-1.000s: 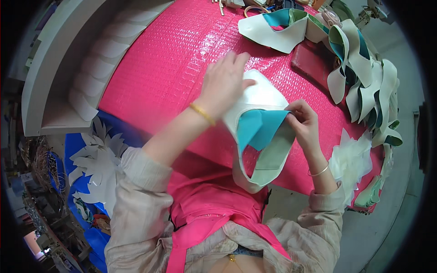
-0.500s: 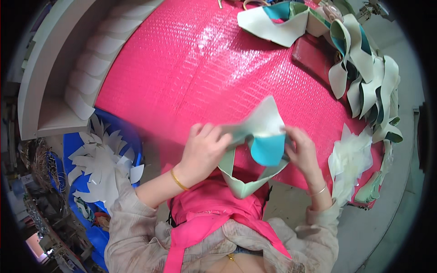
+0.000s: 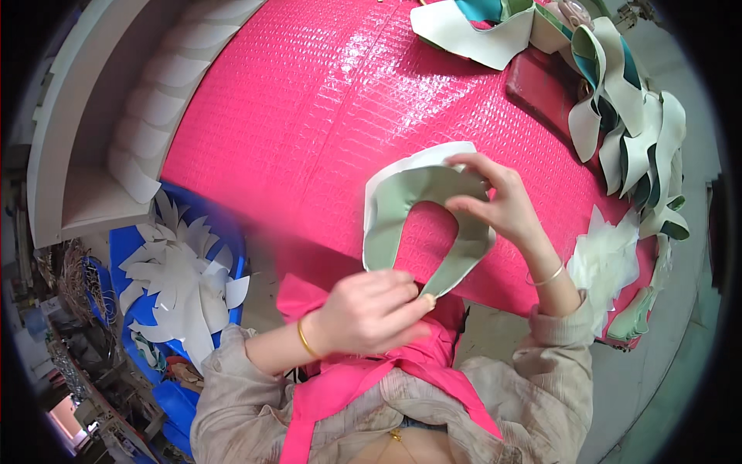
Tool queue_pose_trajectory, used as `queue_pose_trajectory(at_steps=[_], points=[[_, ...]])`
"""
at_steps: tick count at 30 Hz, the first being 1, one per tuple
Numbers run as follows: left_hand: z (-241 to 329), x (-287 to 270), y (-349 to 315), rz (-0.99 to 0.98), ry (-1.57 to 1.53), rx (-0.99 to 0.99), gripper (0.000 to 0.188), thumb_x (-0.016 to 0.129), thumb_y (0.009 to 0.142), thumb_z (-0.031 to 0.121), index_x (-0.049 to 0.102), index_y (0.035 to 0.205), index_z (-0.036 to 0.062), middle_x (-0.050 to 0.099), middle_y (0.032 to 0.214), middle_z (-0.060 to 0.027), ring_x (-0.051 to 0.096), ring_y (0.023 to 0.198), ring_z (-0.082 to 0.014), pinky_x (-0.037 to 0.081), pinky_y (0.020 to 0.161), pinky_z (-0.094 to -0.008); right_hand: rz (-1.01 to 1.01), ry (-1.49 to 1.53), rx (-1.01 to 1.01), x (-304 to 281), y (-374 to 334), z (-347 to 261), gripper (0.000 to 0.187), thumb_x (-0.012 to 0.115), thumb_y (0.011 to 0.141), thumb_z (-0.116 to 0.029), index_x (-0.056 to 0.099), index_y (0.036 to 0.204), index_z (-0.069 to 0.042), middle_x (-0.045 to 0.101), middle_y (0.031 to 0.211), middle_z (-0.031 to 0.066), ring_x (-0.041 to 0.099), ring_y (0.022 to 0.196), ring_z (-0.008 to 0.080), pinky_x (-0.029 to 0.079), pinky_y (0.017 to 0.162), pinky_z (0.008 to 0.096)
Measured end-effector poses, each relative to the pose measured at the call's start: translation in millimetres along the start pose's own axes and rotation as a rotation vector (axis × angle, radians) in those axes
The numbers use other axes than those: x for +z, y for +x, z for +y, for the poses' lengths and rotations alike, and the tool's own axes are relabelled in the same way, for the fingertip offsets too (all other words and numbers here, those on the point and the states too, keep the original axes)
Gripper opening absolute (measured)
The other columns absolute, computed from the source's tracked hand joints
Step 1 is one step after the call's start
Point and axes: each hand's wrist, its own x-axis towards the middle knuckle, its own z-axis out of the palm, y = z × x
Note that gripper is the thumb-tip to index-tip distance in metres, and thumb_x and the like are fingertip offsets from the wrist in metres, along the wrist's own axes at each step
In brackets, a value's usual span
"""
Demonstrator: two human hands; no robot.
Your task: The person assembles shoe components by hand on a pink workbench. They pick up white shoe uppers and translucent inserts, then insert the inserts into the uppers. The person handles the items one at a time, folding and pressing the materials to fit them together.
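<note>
A shoe upper (image 3: 386, 224), white outside with a pale green lining, forms a U-shaped loop in front of me, its lining turned up. My left hand (image 3: 371, 309) is closed at the loop's near end, with the fingers pinched against its edge. My right hand (image 3: 502, 201) grips the far right part, the thumb at the inner opening and the fingers over the outer rim. Through the loop's middle the pink table cover shows. The blue-green piece of the upper is not visible now.
More white shoe uppers (image 3: 630, 116) hang in a row at the right, by a dark red block (image 3: 541, 89). Thin whitish sheets (image 3: 607, 259) lie below them. White cut pieces fill a blue bin (image 3: 127, 263) at the left. Curved white pieces (image 3: 151, 116) line a grey shelf (image 3: 69, 131).
The upper has been turned so its green lining faces up and the blue-green piece is out of sight. My right hand moved up to its far side; my left moved down to its near end.
</note>
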Motion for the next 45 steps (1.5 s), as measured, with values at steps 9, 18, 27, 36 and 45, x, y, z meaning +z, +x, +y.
queue_pose_trajectory(at_steps=[9,18,27,36,45], points=[[-12.7,44.4,-37.7,-0.078,-0.424,-0.703,0.020,0.057,0.083,0.018,0.058,0.081,-0.0020,0.053,0.065,-0.0107,0.056,0.065,-0.0282,0.045,0.062,-0.0352,-0.243,-0.356,-0.284,-41.8,39.3,28.1,0.026,0.068,0.067,-0.009,0.062,0.091,-0.002,0.060,0.089,0.0081,0.057,0.090,0.0199,0.045,0.079,0.0316],[-2.1,58.7,-9.6,-0.239,0.283,-0.538,0.044,0.056,0.078,0.012,0.044,0.115,-0.0079,0.042,0.122,-0.0175,0.040,0.114,-0.0320,0.038,0.093,-0.0350,-1.083,-0.710,-0.028,25.8,69.7,-28.1,0.035,0.072,0.060,-0.017,0.061,0.090,-0.004,0.062,0.085,0.0115,0.058,0.083,0.0288,0.047,0.074,0.0388],[-8.1,67.1,-10.7,-0.303,0.394,-0.529,0.046,0.057,0.075,0.010,0.045,0.116,-0.0043,0.043,0.119,-0.0158,0.043,0.106,-0.0293,0.039,0.089,-0.0361,-1.186,-0.953,-0.217,41.6,74.8,-26.9,0.025,0.068,0.068,-0.016,0.065,0.088,-0.002,0.063,0.080,0.0161,0.061,0.079,0.0312,0.049,0.067,0.0396],[-24.3,72.0,-4.9,-0.247,0.521,-0.422,0.047,0.056,0.074,0.009,0.043,0.118,-0.0029,0.045,0.108,-0.0148,0.045,0.096,-0.0289,0.040,0.081,-0.0377,-1.086,-0.840,-0.271,39.7,76.6,-13.5,0.027,0.069,0.064,-0.016,0.065,0.087,-0.003,0.063,0.080,0.0161,0.062,0.079,0.0318,0.050,0.067,0.0390],[-49.0,65.4,10.6,-0.229,0.568,-0.261,0.034,0.058,0.073,0.011,0.054,0.104,-0.0012,0.049,0.105,-0.0131,0.048,0.093,-0.0258,0.044,0.078,-0.0325,-1.056,-0.897,-0.049,27.5,81.5,-3.8,0.026,0.068,0.063,-0.016,0.065,0.085,-0.001,0.063,0.079,0.0176,0.061,0.076,0.0325,0.050,0.065,0.0391]])
